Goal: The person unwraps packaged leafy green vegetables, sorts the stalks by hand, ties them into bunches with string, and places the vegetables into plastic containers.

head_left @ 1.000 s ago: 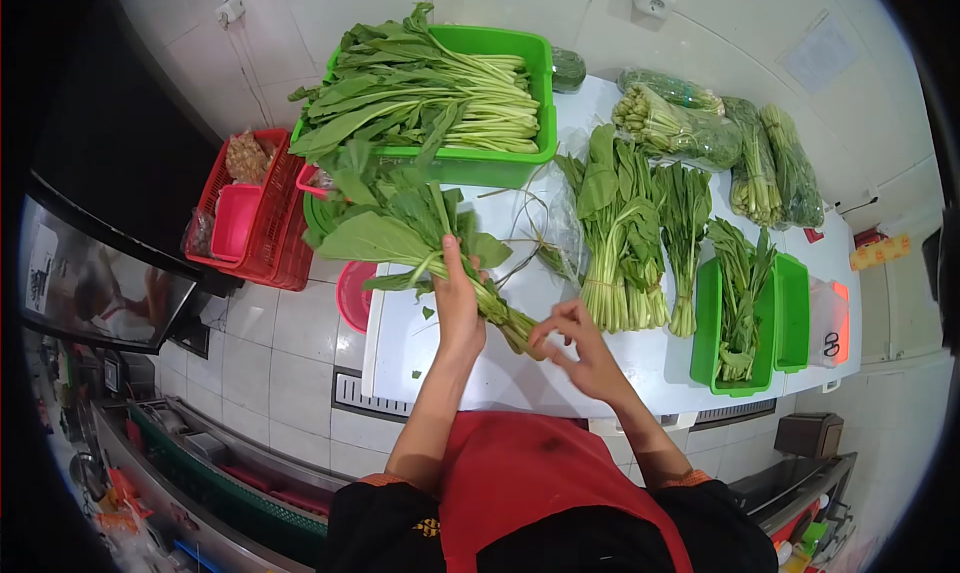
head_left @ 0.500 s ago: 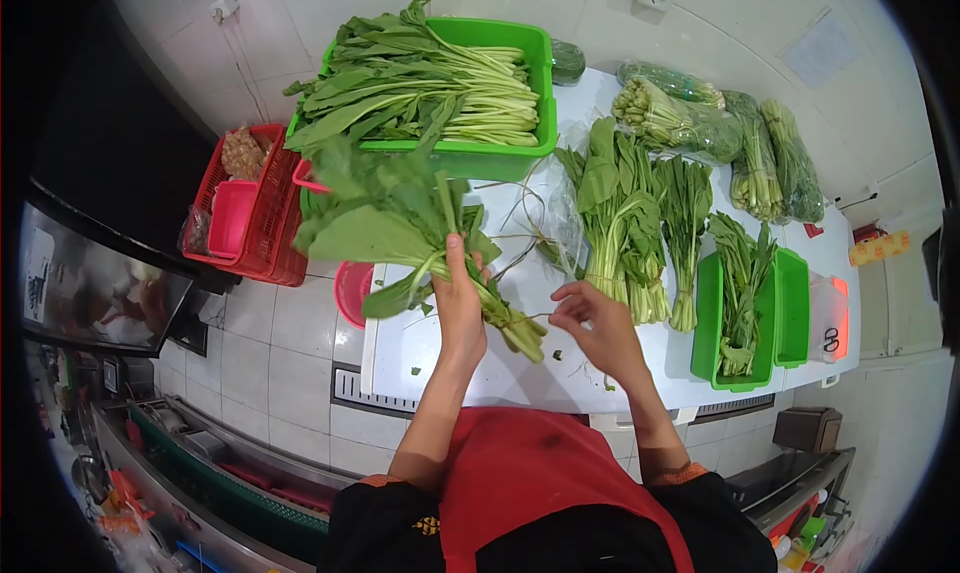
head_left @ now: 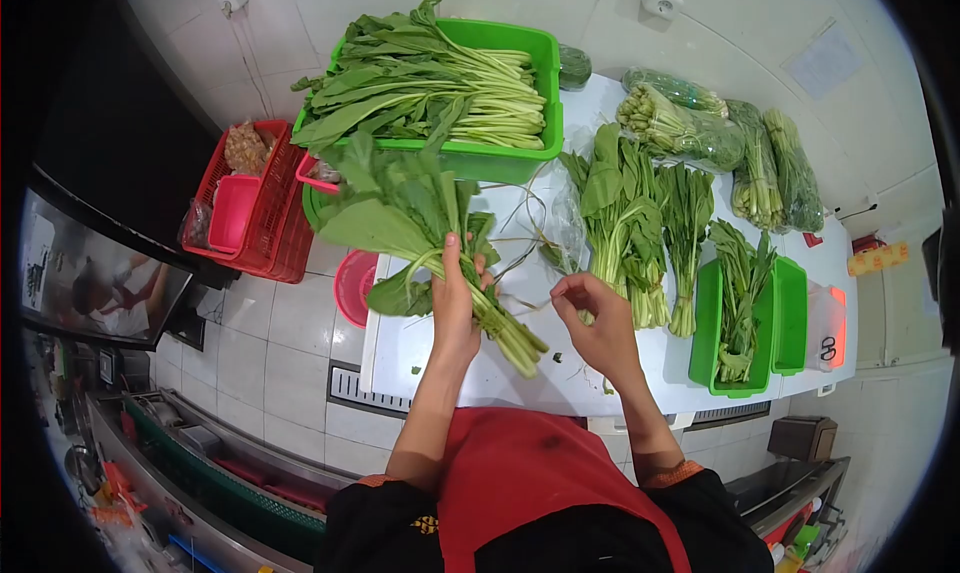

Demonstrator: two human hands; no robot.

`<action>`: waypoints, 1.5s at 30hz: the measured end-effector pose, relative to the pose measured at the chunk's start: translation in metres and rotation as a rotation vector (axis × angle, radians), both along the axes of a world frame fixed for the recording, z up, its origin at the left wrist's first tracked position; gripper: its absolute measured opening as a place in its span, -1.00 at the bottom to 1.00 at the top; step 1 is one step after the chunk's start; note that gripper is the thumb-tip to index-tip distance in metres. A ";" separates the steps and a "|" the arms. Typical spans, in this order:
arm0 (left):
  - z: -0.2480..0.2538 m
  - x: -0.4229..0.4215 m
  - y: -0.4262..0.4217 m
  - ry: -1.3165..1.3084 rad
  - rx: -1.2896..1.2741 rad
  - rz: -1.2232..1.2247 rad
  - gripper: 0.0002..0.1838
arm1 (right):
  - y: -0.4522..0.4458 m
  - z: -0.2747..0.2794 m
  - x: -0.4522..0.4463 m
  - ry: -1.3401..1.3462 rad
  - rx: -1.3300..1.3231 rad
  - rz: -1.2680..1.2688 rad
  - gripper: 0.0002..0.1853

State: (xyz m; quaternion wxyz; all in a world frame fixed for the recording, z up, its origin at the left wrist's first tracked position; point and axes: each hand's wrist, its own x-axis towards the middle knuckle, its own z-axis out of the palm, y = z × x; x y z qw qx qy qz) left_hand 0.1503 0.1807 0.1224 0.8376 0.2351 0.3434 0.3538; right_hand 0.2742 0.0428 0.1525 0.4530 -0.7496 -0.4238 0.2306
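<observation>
My left hand (head_left: 456,308) is closed around the stalks of a bunch of leafy greens (head_left: 378,231), held above the table with its leaves up and to the left. The cut stalk ends point down toward the right. Beside them my right hand (head_left: 604,331) is closed in a pinch at the end of a thin brown strand (head_left: 524,304), which runs toward the bunch. Other bunches of greens (head_left: 612,208) lie just beyond my right hand. Loose dark strands (head_left: 522,258) rest on the table between the hands.
A large green tub (head_left: 553,88) heaped with greens stands at the back left. Bagged vegetables (head_left: 680,133) lie at the back right. Smaller green bins (head_left: 706,318) and scissors (head_left: 827,349) are on the right. A red crate (head_left: 285,228) stands left of the white table (head_left: 430,373).
My right hand has moved slightly up and away from the stalks, with the strand now running from the bunch to its fingertips. The left hand still grips the greens.
</observation>
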 end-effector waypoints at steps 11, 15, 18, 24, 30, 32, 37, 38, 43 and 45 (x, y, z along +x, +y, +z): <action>-0.036 -0.040 0.039 -0.618 -0.221 -0.044 -0.68 | -0.004 0.013 0.045 0.133 0.579 -0.153 -0.85; -0.042 -0.038 0.037 -0.860 -0.034 -0.126 -0.28 | 0.015 0.021 0.050 -0.942 0.106 -0.166 -0.65; -0.033 -0.033 0.033 -0.792 -0.015 -0.094 -0.08 | 0.016 0.006 0.019 -0.392 0.139 0.108 -0.54; -0.012 -0.019 0.023 -0.810 0.047 -0.087 -0.05 | 0.030 0.013 -0.020 0.158 -0.129 0.397 -0.50; -0.022 -0.013 0.018 -0.708 -0.062 -0.109 -0.34 | 0.031 0.005 -0.014 0.052 -0.141 0.339 -0.53; -0.027 -0.011 0.018 -0.566 -0.077 -0.112 -0.42 | 0.028 -0.004 -0.009 -0.022 -0.211 0.323 -0.56; -0.040 -0.003 0.018 -0.283 -0.343 -0.009 -0.75 | 0.027 -0.005 -0.023 -0.569 0.146 0.096 -0.62; -0.038 0.000 0.015 -0.211 -0.291 0.053 -0.76 | 0.022 -0.001 -0.029 -0.584 0.073 0.191 -0.63; -0.021 0.006 0.012 -0.109 -0.176 0.153 -0.75 | 0.019 -0.035 -0.034 -0.498 0.277 0.190 -0.69; -0.020 0.004 0.017 -0.109 -0.156 0.220 -0.74 | 0.005 -0.041 -0.036 -0.366 0.324 0.226 -0.72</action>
